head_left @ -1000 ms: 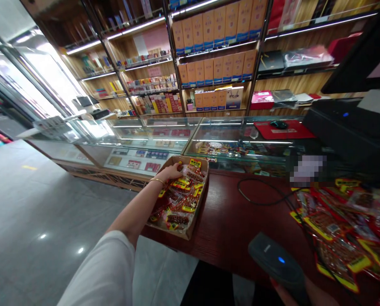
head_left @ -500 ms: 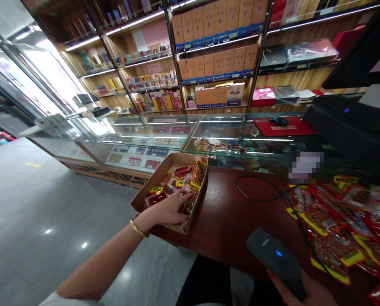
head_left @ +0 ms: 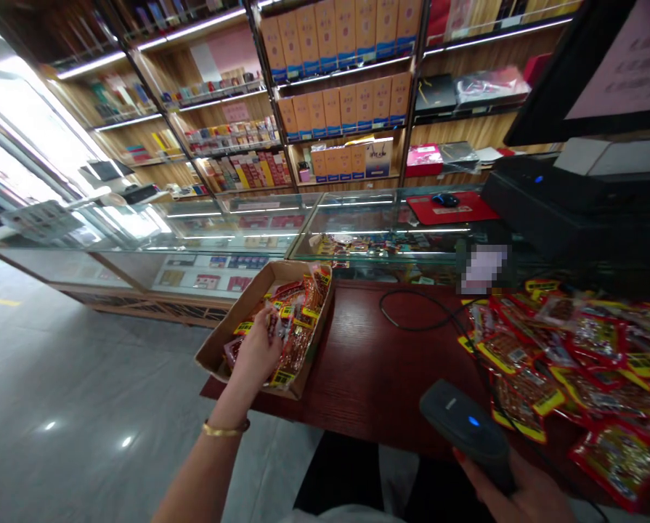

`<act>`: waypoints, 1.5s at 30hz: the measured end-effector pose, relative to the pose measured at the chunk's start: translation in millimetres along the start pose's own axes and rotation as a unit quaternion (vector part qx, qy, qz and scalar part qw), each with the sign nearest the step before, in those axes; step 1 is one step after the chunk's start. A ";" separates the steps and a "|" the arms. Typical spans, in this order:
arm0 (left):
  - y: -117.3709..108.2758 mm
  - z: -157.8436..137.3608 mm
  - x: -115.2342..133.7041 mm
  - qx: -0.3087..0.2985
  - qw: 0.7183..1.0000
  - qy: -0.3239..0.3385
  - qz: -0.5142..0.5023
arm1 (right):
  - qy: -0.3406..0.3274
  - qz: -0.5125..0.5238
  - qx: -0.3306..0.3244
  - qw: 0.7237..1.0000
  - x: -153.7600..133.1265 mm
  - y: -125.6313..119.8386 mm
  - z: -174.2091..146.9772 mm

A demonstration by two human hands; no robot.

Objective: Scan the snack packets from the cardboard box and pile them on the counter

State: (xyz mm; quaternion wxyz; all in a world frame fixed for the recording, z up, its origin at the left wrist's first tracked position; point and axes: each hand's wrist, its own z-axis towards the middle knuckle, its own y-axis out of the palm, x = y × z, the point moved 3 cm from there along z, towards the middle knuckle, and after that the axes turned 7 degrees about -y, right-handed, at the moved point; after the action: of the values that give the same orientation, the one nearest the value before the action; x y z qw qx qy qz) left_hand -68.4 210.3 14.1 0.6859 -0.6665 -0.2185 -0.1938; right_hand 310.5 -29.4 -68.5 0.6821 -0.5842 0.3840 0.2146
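My left hand (head_left: 258, 350) reaches into a shallow cardboard box (head_left: 210, 357), its fingers closed on a clear-edged snack packet (head_left: 274, 325). More red and yellow snack packets (head_left: 297, 347) fill the box around it. A gold bangle (head_left: 225, 430) circles that wrist. At the lower right, my right hand (head_left: 513, 485) grips a dark barcode scanner (head_left: 466, 425) with a lit blue light. The scanner's head points left, over the dark red wooden counter (head_left: 357, 363). To its right lies a loose heap of similar snack packets (head_left: 526, 363).
A black cable (head_left: 398, 327) loops across the counter near the heap. Behind stand glass display cases (head_left: 237, 225) with a mouse (head_left: 444, 200) on a red mat. A monitor (head_left: 602, 80) and a dark machine (head_left: 553, 211) occupy the right. Shelves of boxes (head_left: 351, 109) line the wall.
My left hand has drawn its spread fingers together and shifted left within the box, onto a packet. The view has turned slightly right. The scanner stays in my right hand.
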 end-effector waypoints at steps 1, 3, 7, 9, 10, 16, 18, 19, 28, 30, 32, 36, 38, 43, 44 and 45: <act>-2.6 -5.6 8.4 0.012 0.999 -0.005 -0.051 | 0.003 0.001 0.010 1.000 -1.5 -1.0 -0.5; 4.3 -20.5 31.1 -0.022 0.968 -0.015 -0.250 | 0.007 0.004 0.033 0.999 -6.9 -2.8 -1.3; 65.5 -53.9 82.9 -0.232 0.823 -0.078 -0.512 | 0.005 0.005 0.028 1.000 -22.2 -4.9 0.0; 98.9 -62.5 96.4 -0.265 0.789 -0.114 -0.543 | -0.008 0.003 0.021 1.000 -28.6 -6.5 0.4; 112.9 -64.2 99.2 -0.272 0.779 -0.127 -0.550 | -0.013 0.004 0.024 1.000 -30.7 -7.3 -0.1; 150.9 -63.0 89.1 -0.303 0.734 -0.179 -0.580 | -0.005 0.026 0.014 1.000 -32.0 1.2 -9.2; 153.5 -63.0 85.5 -0.294 0.725 -0.184 -0.594 | 0.001 0.031 0.000 1.000 -32.6 7.8 -10.5; 154.7 -62.9 84.4 -0.287 0.723 -0.185 -0.600 | 0.003 0.032 -0.001 0.999 -33.2 10.6 -10.5; 164.7 -62.1 87.3 -0.296 0.715 -0.180 -0.607 | -0.028 0.039 -0.037 0.998 -32.0 14.4 -4.3; 165.5 -62.4 86.9 -0.300 0.713 -0.186 -0.606 | -0.030 0.037 -0.041 0.998 -33.2 13.1 -2.1; 166.0 -62.7 86.2 -0.301 0.711 -0.193 -0.606 | -0.032 0.036 -0.047 0.998 -36.8 12.2 0.6; 167.6 -65.4 89.4 -0.315 0.702 -0.202 -0.606 | -0.036 0.039 -0.056 0.997 -41.2 11.1 4.2; 171.3 -68.0 96.2 -0.328 0.698 -0.204 -0.603 | -0.030 0.040 -0.036 0.998 -36.2 8.4 2.9; 199.1 -71.5 143.9 -0.378 0.693 -0.174 -0.589 | -0.002 0.024 0.039 0.999 -2.1 -9.0 -10.4; 207.6 -71.1 160.8 -0.388 0.693 -0.163 -0.585 | 0.003 0.019 0.045 0.999 5.8 -13.6 -14.0; 216.6 -70.4 180.5 -0.399 0.693 -0.149 -0.581 | 0.008 0.014 0.052 0.999 13.1 -18.5 -17.7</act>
State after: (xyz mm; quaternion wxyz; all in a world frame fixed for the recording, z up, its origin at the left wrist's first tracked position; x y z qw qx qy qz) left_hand 205.0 152.5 -66.0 0.0644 -0.6375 -0.5642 -0.5207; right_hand 327.4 -52.6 -67.4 0.7054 -0.5444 0.4081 0.1988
